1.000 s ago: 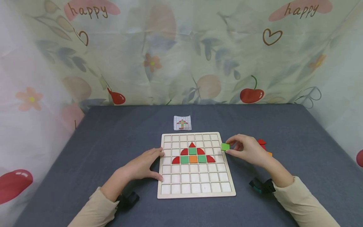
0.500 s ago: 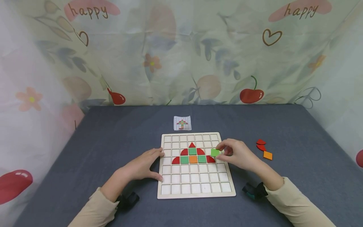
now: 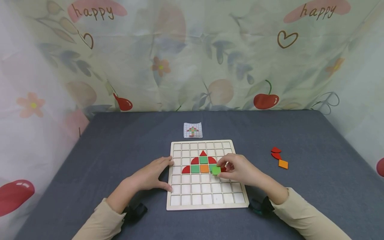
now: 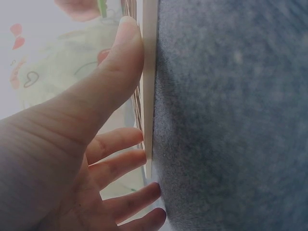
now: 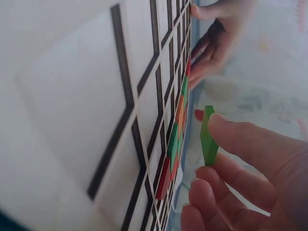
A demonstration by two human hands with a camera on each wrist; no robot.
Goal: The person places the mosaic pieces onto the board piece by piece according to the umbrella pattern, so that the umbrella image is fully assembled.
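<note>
A wooden grid board (image 3: 192, 203) lies on the table, with red, green and orange tiles set in its squares in a stepped, pointed shape. My right hand (image 3: 240, 169) pinches a light green square tile (image 3: 216, 170) between thumb and fingers. In the right wrist view this green tile (image 5: 208, 137) is apart from the board's face. It overlaps a darker green tile in the head view, and the red tile at the right end is partly hidden by my hand. My left hand (image 3: 151, 174) rests at the board's left edge, thumb and fingers spread against the rim.
Right of the board lie an orange square tile (image 3: 283, 164) and two red pieces (image 3: 276, 155) on the dark grey table (image 3: 135, 133). Behind the board lies a small printed card (image 3: 193, 130) with a coloured grid pattern. A patterned curtain (image 3: 192, 66) hangs behind the table.
My right hand has carried the light green tile leftward and nearer, from beyond the board's right edge to over the tiles in it. My left hand has stayed put.
</note>
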